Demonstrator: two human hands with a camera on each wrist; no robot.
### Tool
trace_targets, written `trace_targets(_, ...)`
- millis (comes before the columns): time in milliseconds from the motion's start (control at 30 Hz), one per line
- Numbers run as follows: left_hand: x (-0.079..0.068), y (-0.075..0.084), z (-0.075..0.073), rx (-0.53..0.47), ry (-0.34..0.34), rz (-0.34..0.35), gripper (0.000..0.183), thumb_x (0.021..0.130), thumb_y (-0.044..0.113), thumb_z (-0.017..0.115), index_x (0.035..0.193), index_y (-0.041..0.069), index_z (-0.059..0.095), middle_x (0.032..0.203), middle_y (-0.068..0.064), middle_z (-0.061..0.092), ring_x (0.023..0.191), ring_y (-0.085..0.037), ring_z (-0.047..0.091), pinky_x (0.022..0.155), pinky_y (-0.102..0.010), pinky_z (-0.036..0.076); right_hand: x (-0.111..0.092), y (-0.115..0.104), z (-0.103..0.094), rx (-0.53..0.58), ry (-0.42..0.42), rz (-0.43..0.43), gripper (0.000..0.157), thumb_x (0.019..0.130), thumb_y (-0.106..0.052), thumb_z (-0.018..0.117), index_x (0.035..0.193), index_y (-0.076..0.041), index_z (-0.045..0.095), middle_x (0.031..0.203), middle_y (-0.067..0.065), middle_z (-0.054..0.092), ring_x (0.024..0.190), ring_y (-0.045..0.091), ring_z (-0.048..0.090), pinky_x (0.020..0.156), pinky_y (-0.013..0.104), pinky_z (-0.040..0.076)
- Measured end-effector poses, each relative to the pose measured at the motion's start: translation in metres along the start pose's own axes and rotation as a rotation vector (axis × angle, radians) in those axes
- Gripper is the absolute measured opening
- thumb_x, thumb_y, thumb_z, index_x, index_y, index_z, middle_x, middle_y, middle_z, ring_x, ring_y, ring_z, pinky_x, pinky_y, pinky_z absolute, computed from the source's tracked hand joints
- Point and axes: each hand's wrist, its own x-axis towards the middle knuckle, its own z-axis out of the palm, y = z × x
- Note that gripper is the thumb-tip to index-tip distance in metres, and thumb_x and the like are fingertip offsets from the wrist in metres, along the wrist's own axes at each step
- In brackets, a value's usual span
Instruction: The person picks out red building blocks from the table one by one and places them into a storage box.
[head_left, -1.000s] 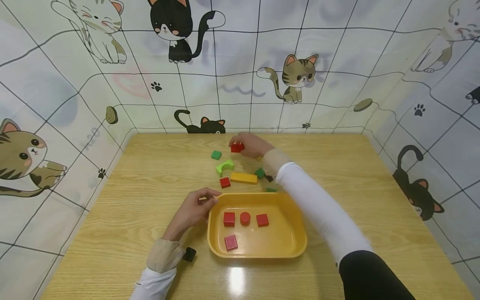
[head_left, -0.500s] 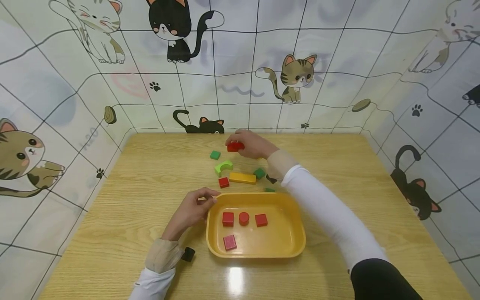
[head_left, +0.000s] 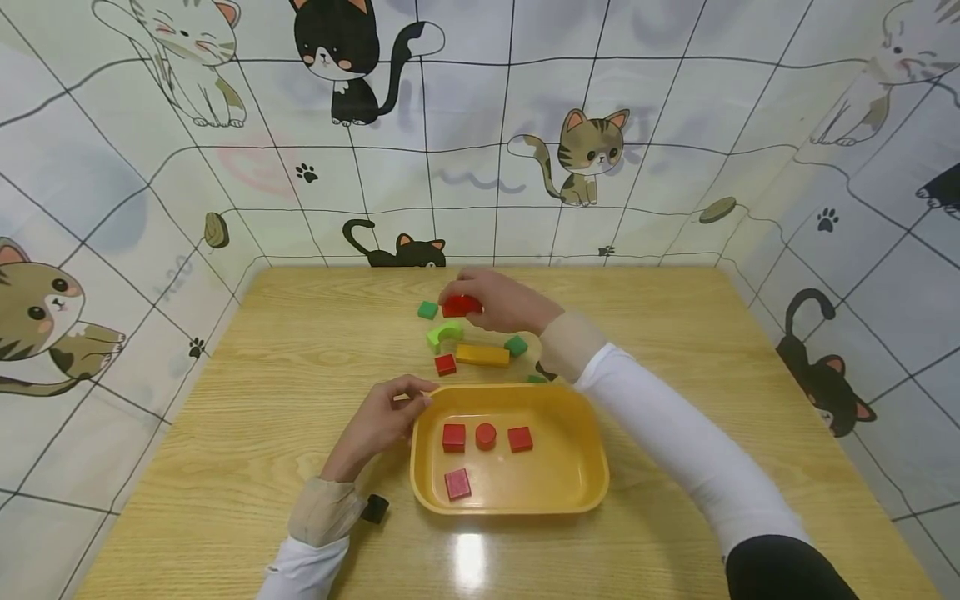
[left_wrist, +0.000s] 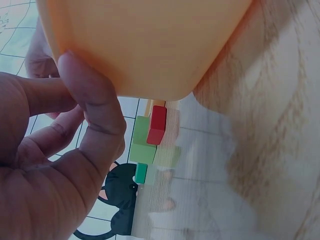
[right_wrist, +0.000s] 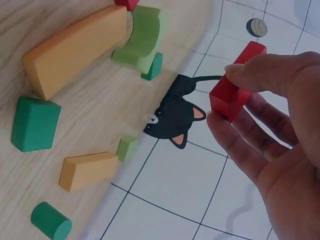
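My right hand (head_left: 502, 298) holds a red oblong block (head_left: 461, 306) over the far part of the table; in the right wrist view, thumb and fingers pinch the red block (right_wrist: 235, 85) clear of the tabletop. My left hand (head_left: 386, 417) grips the far left corner of a yellow tray (head_left: 510, 508). Close up, bent fingers of the left hand (left_wrist: 65, 135) press the wall of the tray (left_wrist: 150, 45). Inside the tray lie a red cube (head_left: 453, 437), a red cylinder (head_left: 486, 436), another red block (head_left: 520, 439) and a pinkish-red block (head_left: 457, 484).
Behind the tray sit a small red block (head_left: 445, 364), a yellow-orange long block (head_left: 482, 355), a light green arch (head_left: 446, 333) and green blocks (head_left: 516, 345). The right wrist view adds a green cylinder (right_wrist: 51, 220). A black object (head_left: 374, 509) is beside the left wrist.
The right hand has shifted left and, lately, slightly toward the tray with the red block, whose red side shows more. The left hand keeps its grip on the tray.
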Motion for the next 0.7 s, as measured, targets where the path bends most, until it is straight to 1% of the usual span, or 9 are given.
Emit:
trace_targets(333, -0.001, 0.0, -0.001, 0.003, 0.0, -0.005, 0.026, 0.103, 0.012, 0.06, 0.128, 0.009, 0.068, 0.103, -0.012, 0.058, 0.063, -0.018, 0.058, 0.055, -0.026, 0.052, -0.016, -0.025, 0.001, -0.03, -0.009, -0.059, 0.039, 0.095, -0.011, 0.071, 0.132, -0.023, 0.065, 0.126, 0.002, 0.061, 0.115, 0.021, 0.057, 0.1, 0.034, 0.056)
trace_targets(500, -0.001, 0.0, -0.001, 0.006, -0.002, 0.003, 0.026, 0.104, 0.012, 0.06, 0.128, 0.009, 0.067, 0.104, -0.012, 0.058, 0.065, -0.018, 0.06, 0.055, -0.027, 0.052, -0.024, -0.034, 0.003, -0.036, -0.014, -0.085, 0.038, 0.095, -0.012, 0.072, 0.131, -0.025, 0.066, 0.125, 0.0, 0.06, 0.114, 0.02, 0.059, 0.1, 0.033, 0.056)
trace_targets(700, -0.001, 0.0, 0.0, 0.004, -0.002, 0.006, 0.026, 0.103, 0.012, 0.061, 0.128, 0.01, 0.068, 0.104, -0.012, 0.058, 0.063, -0.018, 0.058, 0.055, -0.027, 0.053, -0.035, -0.042, 0.006, -0.05, 0.002, -0.151, 0.036, 0.094, -0.013, 0.073, 0.128, -0.024, 0.068, 0.121, -0.001, 0.062, 0.112, 0.018, 0.058, 0.099, 0.03, 0.055)
